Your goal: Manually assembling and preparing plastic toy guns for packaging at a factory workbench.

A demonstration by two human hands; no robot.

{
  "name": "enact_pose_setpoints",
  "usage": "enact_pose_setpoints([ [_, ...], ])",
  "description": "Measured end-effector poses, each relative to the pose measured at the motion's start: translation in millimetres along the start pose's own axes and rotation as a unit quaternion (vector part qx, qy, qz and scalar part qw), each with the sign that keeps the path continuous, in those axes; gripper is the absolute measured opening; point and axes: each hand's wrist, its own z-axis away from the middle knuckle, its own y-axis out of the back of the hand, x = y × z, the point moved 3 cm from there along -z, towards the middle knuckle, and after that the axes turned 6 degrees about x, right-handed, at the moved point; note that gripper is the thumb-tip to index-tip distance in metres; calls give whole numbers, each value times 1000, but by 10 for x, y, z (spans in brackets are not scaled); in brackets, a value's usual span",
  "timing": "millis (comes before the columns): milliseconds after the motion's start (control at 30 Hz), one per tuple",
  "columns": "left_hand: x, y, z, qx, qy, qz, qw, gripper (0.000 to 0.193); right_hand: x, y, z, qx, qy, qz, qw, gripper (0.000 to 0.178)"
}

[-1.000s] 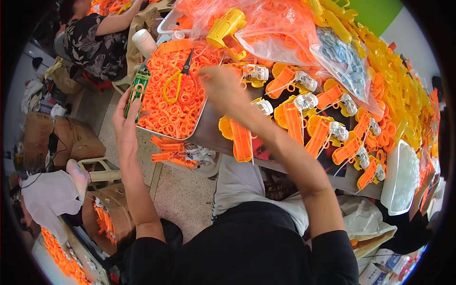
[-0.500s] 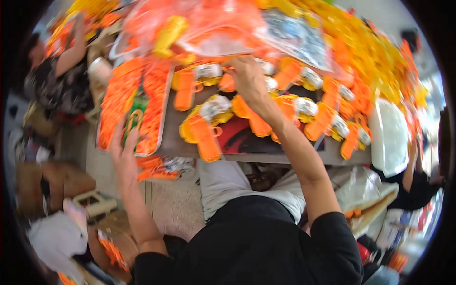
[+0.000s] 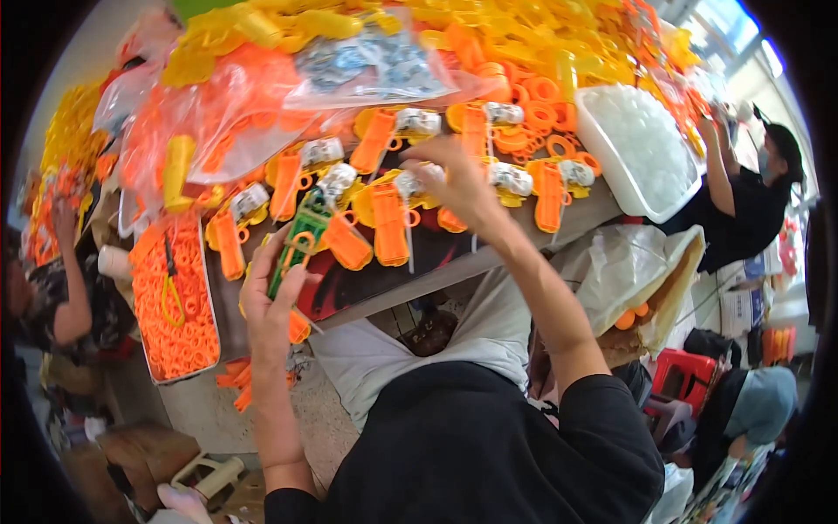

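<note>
My left hand is closed around a slim green plastic part with an orange ring-shaped piece on it. It is held at the left end of the rows of half-built toys. My right hand reaches over the middle of those rows, its fingers blurred, so I cannot tell whether they hold anything. Beneath and beside it lie toys with orange grips, yellow bodies and white-grey cylinders. One such toy sits right behind the green part, partly hidden by it.
A metal-rimmed tray of small orange parts stands at left, a yellow loop on top. Behind are a clear bag of bluish pieces and a heap of yellow parts. A white tub stands right; co-workers sit either side.
My left hand has carried the green part from over the orange tray rightward to the toys. My right hand still hovers over the rows. The whole view has swung to the right.
</note>
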Motion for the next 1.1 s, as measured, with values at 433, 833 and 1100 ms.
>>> enact_pose_setpoints([
  [433,-164,-2478,-35,-207,-3,113,972,44,76,1047,990,98,-412,-461,780,43],
  [833,-325,-3103,-306,-83,-357,-386,846,56,812,2350,929,258,-324,-311,856,32],
  [1100,-545,-3732,-526,-79,-372,-478,792,77,1173,2409,154,51,-333,-212,917,41],
])
